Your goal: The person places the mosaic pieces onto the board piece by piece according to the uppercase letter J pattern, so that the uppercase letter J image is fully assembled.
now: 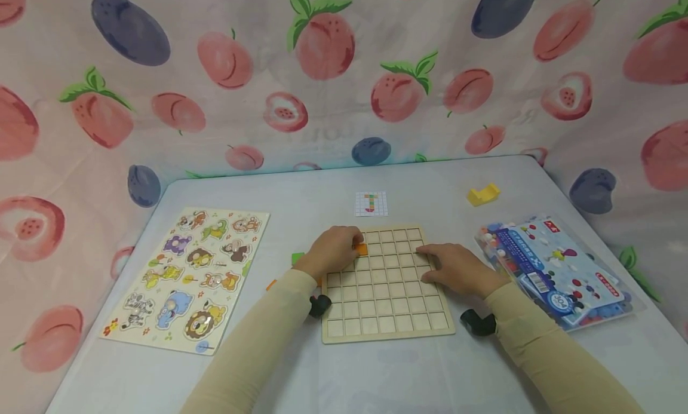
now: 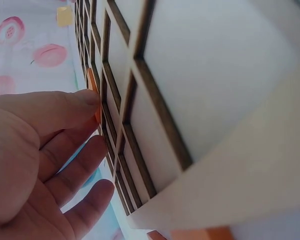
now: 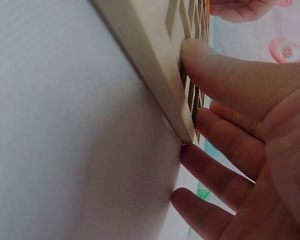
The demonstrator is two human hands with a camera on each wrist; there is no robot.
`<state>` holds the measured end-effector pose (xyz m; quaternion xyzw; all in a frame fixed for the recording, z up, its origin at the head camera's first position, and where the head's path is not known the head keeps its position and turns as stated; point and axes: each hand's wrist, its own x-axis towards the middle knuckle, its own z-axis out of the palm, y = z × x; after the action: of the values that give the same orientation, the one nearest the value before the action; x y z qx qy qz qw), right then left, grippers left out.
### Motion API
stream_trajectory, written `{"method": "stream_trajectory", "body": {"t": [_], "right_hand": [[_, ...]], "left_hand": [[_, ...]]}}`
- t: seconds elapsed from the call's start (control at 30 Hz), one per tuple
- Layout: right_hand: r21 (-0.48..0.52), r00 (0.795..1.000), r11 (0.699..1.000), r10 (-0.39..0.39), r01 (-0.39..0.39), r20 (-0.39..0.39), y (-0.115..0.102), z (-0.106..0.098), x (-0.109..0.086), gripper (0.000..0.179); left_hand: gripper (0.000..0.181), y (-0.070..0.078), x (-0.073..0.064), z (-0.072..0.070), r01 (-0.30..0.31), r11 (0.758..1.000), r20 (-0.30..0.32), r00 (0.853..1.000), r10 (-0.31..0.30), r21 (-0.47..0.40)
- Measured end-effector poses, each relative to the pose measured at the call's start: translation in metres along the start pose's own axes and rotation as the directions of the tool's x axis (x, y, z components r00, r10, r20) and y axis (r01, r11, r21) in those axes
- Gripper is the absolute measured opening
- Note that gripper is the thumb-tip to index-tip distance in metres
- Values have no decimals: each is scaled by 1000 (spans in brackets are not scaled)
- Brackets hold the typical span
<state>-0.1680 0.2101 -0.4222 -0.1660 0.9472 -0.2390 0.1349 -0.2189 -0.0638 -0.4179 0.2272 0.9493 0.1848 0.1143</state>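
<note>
A wooden grid board (image 1: 389, 336) with square cells lies in the middle of the table. At its upper left part my left hand (image 1: 333, 253) pinches an orange square tile (image 1: 362, 250) with thumb and finger. The left wrist view shows this orange tile (image 2: 92, 82) against the grid, partly behind the thumb. My right hand (image 1: 457, 267) touches the board's right edge with loosely spread fingers, its thumb (image 3: 210, 65) lying on the frame. Left of the board, partly behind my left arm, are a green tile (image 1: 297, 257) and an orange piece (image 1: 271, 285).
Behind the board lies a small pattern card (image 1: 371, 204) with coloured squares. An animal puzzle board (image 1: 183, 276) is at left. On the right is a clear plastic box (image 1: 559, 270) of colourful parts, with a yellow curved piece (image 1: 484, 195) behind it. A fruit-print curtain (image 1: 322, 115) hangs behind.
</note>
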Motion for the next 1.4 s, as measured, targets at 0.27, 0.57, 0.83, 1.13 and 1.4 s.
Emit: {"method": "stream_trajectory", "body": {"t": [0.27,0.57,0.83,1.13,1.4], "right_hand": [[2,1000,1000,5,-5,1,0,0,-1,59],[6,1000,1000,7,-7,7,-1,0,1,59],[-4,1000,1000,11,-11,2,-1,-1,0,59],[-3,1000,1000,9,-9,5,-1,1,0,59],[-16,1000,1000,11,-11,5,-2,0,0,59]], "left_hand": [[26,1,-1,0,12,999,-1,1000,-12,-38],[34,-1,-9,-12,78,988,23,997,-75,-134],[34,-3,-20,-20,70,986,-13,997,-73,-150],[36,-14,-35,-25,146,975,-33,988,-153,-166],[35,-28,-49,-29,182,968,-64,979,-195,-175]]}}
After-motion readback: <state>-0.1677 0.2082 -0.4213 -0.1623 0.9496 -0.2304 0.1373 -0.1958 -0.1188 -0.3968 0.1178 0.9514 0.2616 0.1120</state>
